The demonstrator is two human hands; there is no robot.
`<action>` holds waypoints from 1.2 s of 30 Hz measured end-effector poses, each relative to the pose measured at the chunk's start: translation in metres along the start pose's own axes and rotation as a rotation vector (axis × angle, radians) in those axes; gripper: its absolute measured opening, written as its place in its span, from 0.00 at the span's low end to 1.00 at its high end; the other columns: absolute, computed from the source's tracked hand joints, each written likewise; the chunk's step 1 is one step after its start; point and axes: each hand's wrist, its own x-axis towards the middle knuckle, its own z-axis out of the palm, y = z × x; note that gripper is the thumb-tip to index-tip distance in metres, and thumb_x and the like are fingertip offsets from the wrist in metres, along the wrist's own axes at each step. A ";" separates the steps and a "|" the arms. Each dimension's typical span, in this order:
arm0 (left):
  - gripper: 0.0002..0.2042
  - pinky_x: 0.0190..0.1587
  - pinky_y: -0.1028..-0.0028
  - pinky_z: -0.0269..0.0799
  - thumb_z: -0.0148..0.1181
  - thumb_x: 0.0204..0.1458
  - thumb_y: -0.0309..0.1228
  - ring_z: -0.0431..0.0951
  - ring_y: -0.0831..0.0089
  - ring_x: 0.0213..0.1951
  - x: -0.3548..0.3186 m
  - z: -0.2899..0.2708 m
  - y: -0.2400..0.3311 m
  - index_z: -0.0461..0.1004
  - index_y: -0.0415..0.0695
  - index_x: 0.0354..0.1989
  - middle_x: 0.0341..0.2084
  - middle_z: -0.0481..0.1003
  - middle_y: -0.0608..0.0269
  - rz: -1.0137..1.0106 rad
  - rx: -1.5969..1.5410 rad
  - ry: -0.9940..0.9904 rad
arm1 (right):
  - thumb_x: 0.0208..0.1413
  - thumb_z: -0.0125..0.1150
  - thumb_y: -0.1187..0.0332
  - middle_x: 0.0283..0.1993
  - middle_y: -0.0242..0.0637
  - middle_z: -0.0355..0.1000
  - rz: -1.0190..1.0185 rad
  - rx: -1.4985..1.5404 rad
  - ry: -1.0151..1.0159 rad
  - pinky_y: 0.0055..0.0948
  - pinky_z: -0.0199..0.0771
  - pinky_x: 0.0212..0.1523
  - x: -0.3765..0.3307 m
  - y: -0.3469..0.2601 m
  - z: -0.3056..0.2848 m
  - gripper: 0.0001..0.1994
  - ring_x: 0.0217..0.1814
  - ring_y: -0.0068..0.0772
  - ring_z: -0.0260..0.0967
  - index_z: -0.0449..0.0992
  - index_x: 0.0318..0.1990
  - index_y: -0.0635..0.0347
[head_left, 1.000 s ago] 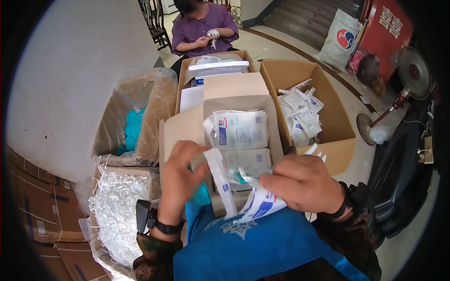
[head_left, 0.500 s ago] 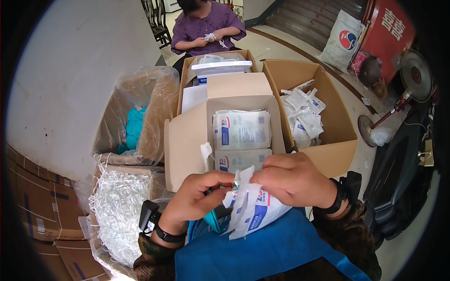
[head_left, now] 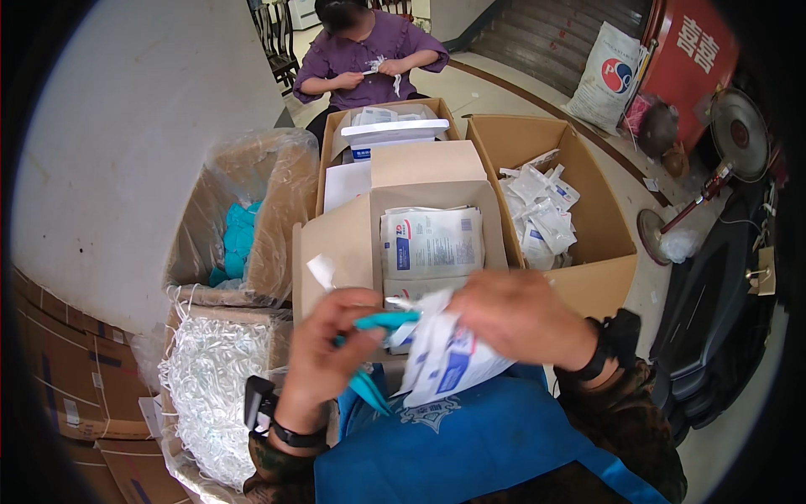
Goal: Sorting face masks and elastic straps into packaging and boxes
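My left hand (head_left: 332,336) is closed on a folded teal mask (head_left: 386,321), whose lower end hangs below the fingers. A small white strip (head_left: 321,270) sticks up just behind this hand. My right hand (head_left: 512,315) grips the top of white printed packets (head_left: 453,361), held above my blue apron (head_left: 420,445). The mask's right end touches the packets; whether it sits inside one cannot be told. Right behind my hands stands an opened carton (head_left: 336,244) with stacked white packets (head_left: 432,241) in it.
At left, a plastic-lined box (head_left: 277,202) holds teal pieces; nearer, white cords (head_left: 210,395) fill another. A brown carton (head_left: 600,227) at right contains loose small packets. Across from me a person (head_left: 369,55) handles white cords. A fan (head_left: 739,134) stands at far right.
My left hand has moved left and down, and more of the teal mask now shows between it and the packets. The white strip has shifted left with that hand.
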 end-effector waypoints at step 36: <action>0.17 0.18 0.79 0.51 0.54 0.61 0.37 0.57 0.82 0.15 -0.048 -0.150 0.024 0.61 0.48 0.19 0.11 0.57 0.71 0.421 -0.261 1.056 | 0.48 0.66 0.61 0.43 0.49 0.74 0.550 0.155 -0.688 0.40 0.70 0.47 0.007 0.124 0.116 0.20 0.45 0.51 0.71 0.75 0.46 0.64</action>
